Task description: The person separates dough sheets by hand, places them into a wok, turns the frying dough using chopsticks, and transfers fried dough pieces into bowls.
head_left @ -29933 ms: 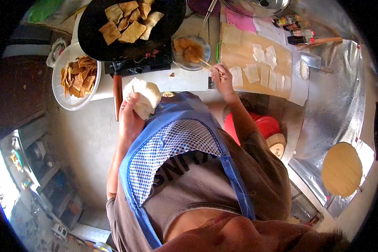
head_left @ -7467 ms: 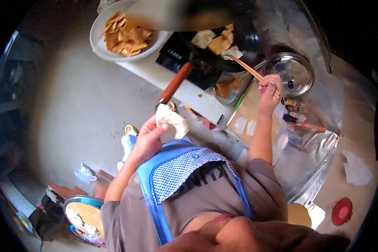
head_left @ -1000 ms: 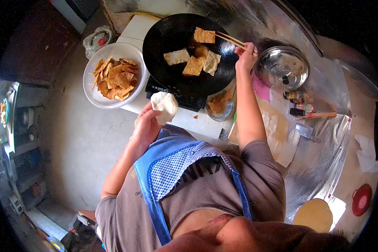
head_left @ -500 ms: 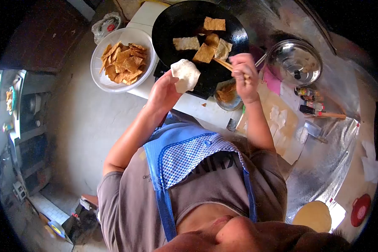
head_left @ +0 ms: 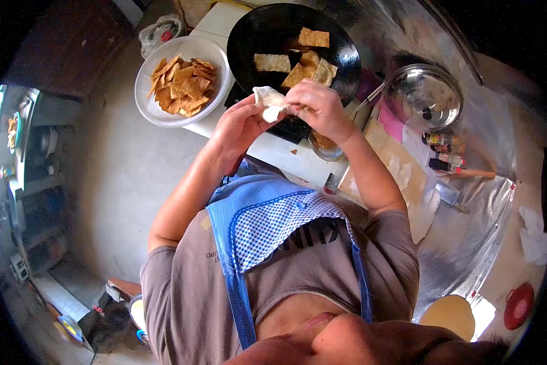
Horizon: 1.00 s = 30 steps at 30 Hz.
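Pinched in my left hand (head_left: 240, 125) is a pale, thin dough sheet (head_left: 270, 103), folded and creased. Fingers of my right hand (head_left: 319, 104) close on the sheet's right edge, so both hands have it in front of the near rim of the black wok (head_left: 249, 45). Inside the wok lie several flat pieces, some golden brown like the fried piece (head_left: 314, 38) at the far side, one paler fried piece (head_left: 272, 62) at the left. The chopsticks seen earlier in my right hand are hidden now.
Left of the wok, a white plastic basket (head_left: 142, 100) holds a heap of browned crisps (head_left: 185, 85). At the right stand a long-handled metal strainer (head_left: 428, 91), several small bottles (head_left: 446, 155) and a board (head_left: 377, 161) with dough sheets. A small bowl (head_left: 328, 152) sits below the wok.
My right hand has moved left from the wok's right side to the dough sheet and grips its edge. The sheet, open and flat before, is now folded. The chopsticks have gone out of sight.
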{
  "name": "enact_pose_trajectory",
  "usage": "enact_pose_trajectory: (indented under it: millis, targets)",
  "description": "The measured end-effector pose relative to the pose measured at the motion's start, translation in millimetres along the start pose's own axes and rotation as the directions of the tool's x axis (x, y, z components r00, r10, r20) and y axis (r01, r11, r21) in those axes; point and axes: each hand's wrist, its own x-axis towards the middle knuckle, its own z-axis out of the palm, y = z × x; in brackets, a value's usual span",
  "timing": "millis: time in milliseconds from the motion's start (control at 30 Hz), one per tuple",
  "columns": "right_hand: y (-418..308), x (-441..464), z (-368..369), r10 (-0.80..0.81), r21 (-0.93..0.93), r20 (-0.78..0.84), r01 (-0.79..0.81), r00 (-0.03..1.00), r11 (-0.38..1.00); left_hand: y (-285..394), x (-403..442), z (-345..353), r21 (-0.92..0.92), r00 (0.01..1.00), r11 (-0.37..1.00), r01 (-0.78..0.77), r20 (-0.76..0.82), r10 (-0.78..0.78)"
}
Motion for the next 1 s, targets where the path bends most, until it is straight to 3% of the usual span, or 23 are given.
enact_pose_trajectory:
  millis: [100, 167, 200, 300, 367, 467, 700, 767, 900, 1000]
  targets:
    - [0.1, 4.8, -3.6, 0.112, 0.096, -0.014, -0.110, 0.994, 0.989, 1.2, -2.0, 2.4, -0.053, 0.995, 0.998, -0.014, -0.097, 0.009]
    - [-8.9, 10.7, -10.6, 0.371, 0.166, 0.039, -0.372, 0.928, 0.913, 0.5, 0.1, 1.2, -0.036, 0.994, 0.998, -0.045, -0.106, 0.041]
    - [-11.0, 13.7, -13.0, 0.425, 0.182, 0.061, -0.429, 0.903, 0.885, 0.3, 1.9, 1.2, -0.016, 0.991, 0.997, -0.072, -0.116, 0.070]
    - [-4.9, 17.4, -14.8, 0.497, 0.293, 0.031, -0.483, 0.867, 0.825, 2.5, 6.9, 5.0, -0.007, 0.973, 0.993, -0.119, -0.202, 0.115]
    - [0.8, 20.4, -18.8, 0.507, 0.249, 0.028, -0.497, 0.862, 0.831, 2.8, 10.6, 5.8, -0.011, 0.979, 0.989, -0.145, -0.145, 0.141]
    - [9.2, 23.8, -20.3, 0.552, 0.368, 0.044, -0.527, 0.833, 0.766, -0.4, 21.1, 7.0, -0.020, 0.972, 0.972, -0.235, -0.002, 0.235]
    - [9.1, 32.1, -24.0, 0.601, 0.509, 0.099, -0.560, 0.793, 0.654, -6.5, 44.1, 16.2, 0.108, 0.977, 0.975, -0.197, -0.057, 0.204]
    - [15.3, 30.4, -26.1, 0.610, 0.561, -0.030, -0.491, 0.792, 0.666, -6.5, 45.0, 15.4, 0.054, 0.976, 0.977, -0.206, -0.053, 0.209]
    - [23.9, 27.1, -38.8, 0.684, 0.632, -0.094, -0.487, 0.724, 0.602, -0.2, 35.7, 20.2, -0.083, 0.978, 0.977, -0.196, -0.087, 0.189]
    - [25.1, 28.3, -44.1, 0.685, 0.618, -0.158, -0.470, 0.711, 0.631, -1.8, 37.1, 7.8, -0.109, 0.981, 0.976, -0.190, -0.070, 0.183]
